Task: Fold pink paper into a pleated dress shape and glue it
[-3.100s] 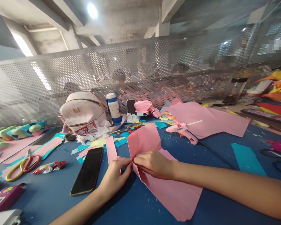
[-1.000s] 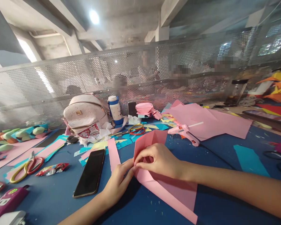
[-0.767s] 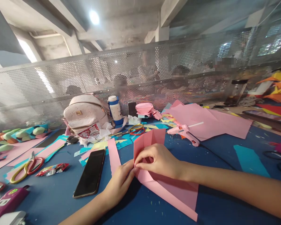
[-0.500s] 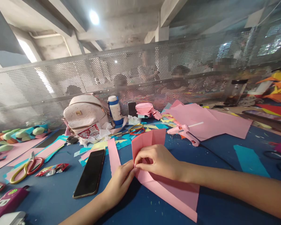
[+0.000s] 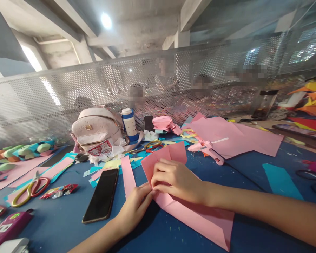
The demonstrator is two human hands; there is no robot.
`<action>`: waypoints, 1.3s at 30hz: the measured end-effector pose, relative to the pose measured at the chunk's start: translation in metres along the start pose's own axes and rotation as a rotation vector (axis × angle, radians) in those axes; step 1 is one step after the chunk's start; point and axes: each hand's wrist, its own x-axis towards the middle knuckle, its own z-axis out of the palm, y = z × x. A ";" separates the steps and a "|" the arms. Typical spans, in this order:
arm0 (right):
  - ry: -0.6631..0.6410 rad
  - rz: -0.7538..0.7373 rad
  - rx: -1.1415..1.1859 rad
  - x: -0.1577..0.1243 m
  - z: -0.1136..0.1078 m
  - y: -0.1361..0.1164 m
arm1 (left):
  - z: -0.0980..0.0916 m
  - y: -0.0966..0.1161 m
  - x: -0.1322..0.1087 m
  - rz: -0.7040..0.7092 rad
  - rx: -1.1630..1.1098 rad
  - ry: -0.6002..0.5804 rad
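Crowded worktop (image 5: pixel 60 218): phone (image 5: pixel 101 196) just left of your left hand (image 5: pixel 135 203), pink strip (image 5: pixel 128 175) partly behind it, glue gun (image 5: pixel 208 151) beyond your right hand (image 5: pixel 180 181), backpack (image 5: pixel 97 126) and bottle (image 5: pixel 130 124) at the back. Folded pink paper (image 5: pixel 200 218) front and centre. Left fingers pinched on its near edge; right fingers curled together on the fold, holding it. Against half a second ago: raised flap tipped left, lower end swung right.
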 end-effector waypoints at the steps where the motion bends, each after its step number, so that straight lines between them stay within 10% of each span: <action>1: 0.004 -0.023 -0.019 0.000 -0.001 0.000 | 0.000 -0.001 0.000 0.006 0.005 -0.002; 17: -0.085 -0.459 -0.588 0.027 -0.019 -0.007 | -0.001 0.001 -0.002 0.042 0.056 0.032; 26: 0.040 -0.276 -0.398 0.026 -0.052 -0.007 | -0.010 0.015 0.001 -0.089 -0.378 0.074; 39: -0.020 -0.274 -0.343 0.024 -0.050 -0.015 | -0.004 0.025 -0.001 -0.088 -0.428 0.093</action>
